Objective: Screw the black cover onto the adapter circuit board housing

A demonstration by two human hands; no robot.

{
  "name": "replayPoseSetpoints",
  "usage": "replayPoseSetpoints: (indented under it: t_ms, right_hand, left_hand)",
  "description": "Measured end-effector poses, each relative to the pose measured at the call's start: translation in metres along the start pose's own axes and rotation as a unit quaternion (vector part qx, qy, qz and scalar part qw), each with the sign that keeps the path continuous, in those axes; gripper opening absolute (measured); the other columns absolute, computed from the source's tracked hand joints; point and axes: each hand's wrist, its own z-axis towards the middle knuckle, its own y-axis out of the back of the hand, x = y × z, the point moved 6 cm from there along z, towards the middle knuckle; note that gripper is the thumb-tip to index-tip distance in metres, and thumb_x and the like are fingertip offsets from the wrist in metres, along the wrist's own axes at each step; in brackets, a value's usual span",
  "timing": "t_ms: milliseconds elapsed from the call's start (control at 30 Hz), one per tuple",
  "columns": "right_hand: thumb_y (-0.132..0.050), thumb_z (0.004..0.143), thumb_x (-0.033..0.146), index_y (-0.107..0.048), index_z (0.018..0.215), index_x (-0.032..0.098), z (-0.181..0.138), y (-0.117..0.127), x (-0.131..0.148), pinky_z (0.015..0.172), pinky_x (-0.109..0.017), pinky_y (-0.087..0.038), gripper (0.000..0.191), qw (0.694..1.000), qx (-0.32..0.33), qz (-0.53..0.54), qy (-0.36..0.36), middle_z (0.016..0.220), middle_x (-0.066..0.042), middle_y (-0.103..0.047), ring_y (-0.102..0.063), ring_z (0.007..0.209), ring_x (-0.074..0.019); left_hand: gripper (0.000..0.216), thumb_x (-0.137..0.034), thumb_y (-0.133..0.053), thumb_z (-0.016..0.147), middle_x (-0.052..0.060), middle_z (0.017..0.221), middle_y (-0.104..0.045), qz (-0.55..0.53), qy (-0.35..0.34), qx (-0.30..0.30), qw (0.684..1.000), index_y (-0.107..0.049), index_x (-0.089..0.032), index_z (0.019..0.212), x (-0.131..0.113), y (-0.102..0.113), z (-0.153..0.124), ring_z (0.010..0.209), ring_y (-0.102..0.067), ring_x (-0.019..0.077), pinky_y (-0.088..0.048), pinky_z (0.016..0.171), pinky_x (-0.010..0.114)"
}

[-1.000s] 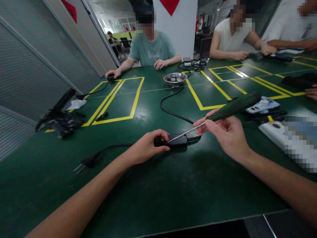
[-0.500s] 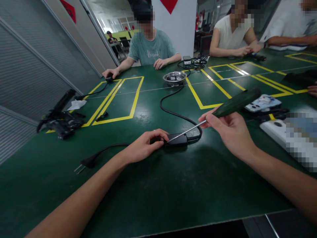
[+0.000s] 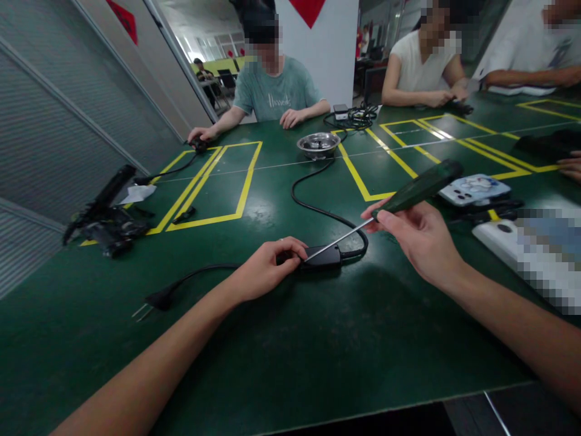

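Note:
A black power adapter [image 3: 323, 257] lies on the green table [image 3: 290, 351], with a cable on each end. My left hand [image 3: 267, 269] grips the adapter's left end and pins it down. My right hand [image 3: 415, 239] is closed round a dark green screwdriver [image 3: 420, 186]. Its metal shaft slants down to the left, and the tip rests on the adapter's top near my left fingers. One cable runs left to a two-pin plug [image 3: 157, 300].
A metal bowl [image 3: 318, 144] stands beyond the adapter. Yellow tape boxes [image 3: 213, 188] mark the table. Black parts [image 3: 106, 221] lie at the far left. A phone [image 3: 474, 189] and a white device [image 3: 503, 233] lie at the right. Three other people sit opposite.
My left fingers have slid a little further onto the adapter. The screwdriver has stayed on the adapter, its handle dipping slightly. The people opposite have shifted their hands.

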Motion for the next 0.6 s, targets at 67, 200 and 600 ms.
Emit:
replayPoseSetpoints:
  t_ms: [67, 200, 600]
  right_hand:
    - [-0.071, 0.081, 0.032, -0.064, 0.083, 0.023, 0.000, 0.000, 0.001, 0.074, -0.032, -0.056, 0.011, 0.999, -0.010, -0.040, 0.002, 0.085, -0.001, -0.069, -0.064, 0.075, -0.0150]
    - [-0.073, 0.079, 0.029, -0.059, 0.096, 0.025, 0.000, -0.006, -0.002, 0.075, -0.033, -0.056, 0.021, 0.999, 0.016, 0.035, -0.015, 0.097, -0.001, -0.070, -0.065, 0.076, -0.0140]
    - [-0.067, 0.082, 0.039, -0.064, 0.084, 0.023, 0.033, 0.056, -0.004, 0.054, -0.026, -0.047, 0.016, 0.989, -0.147, 0.008, -0.009, 0.069, 0.001, -0.063, -0.056, 0.056, -0.0110]
  left_hand:
    - [0.017, -0.023, -0.049, 0.090, 0.006, 0.122, -0.062, 0.002, 0.000, 0.000, 1.000, -0.065, -0.019, 0.094, 0.000, 0.000, 0.000, 0.112, -0.057, 0.0223, -0.044, 0.100, 0.040]
    - [0.018, -0.026, -0.050, 0.090, 0.006, 0.121, -0.063, 0.004, 0.002, 0.002, 1.000, -0.066, -0.019, 0.094, 0.000, 0.000, 0.001, 0.112, -0.058, 0.0226, -0.045, 0.099, 0.039]
    - [0.028, -0.034, -0.036, 0.100, 0.007, 0.132, -0.053, 0.061, -0.022, -0.029, 0.997, -0.060, -0.021, 0.102, -0.009, -0.003, -0.005, 0.122, -0.051, 0.0236, -0.041, 0.105, 0.042]
